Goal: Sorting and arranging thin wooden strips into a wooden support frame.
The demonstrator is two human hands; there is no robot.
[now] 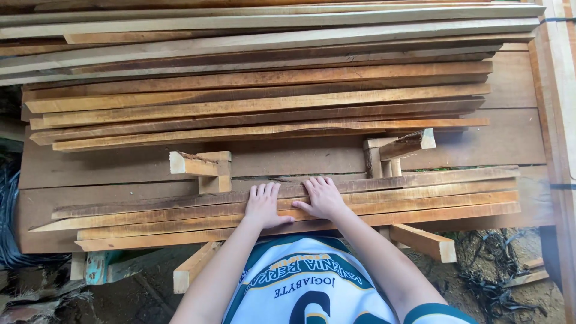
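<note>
- Nearest the camera, a white and green jersey (312,282) fills the bottom edge, with both bare forearms reaching forward from it.
- The left hand (264,205) lies flat, palm down, fingers spread and straight, gripping nothing; it presses on the near bundle of wooden strips (420,201).
- The right hand (324,197) rests just beside it, likewise open and flat on the same strips, thumb angled toward the left hand.
- These strips are long, thin, rough-sawn slats, orange-brown with darker weathered edges, lying side by side and running left to right across wide grey-brown boards (120,168).
- Below the boards' near edge, short pale offcut blocks (423,241) stick out over dirt ground.
- Just beyond the hands, two small block supports stand on the boards: one at left (204,168), one at right (396,150).
- Farther back lies a second stack of slats (258,108), similar in colour, some split along their edges.
- Farthest away, longer pale planks (270,30) span the top.
</note>
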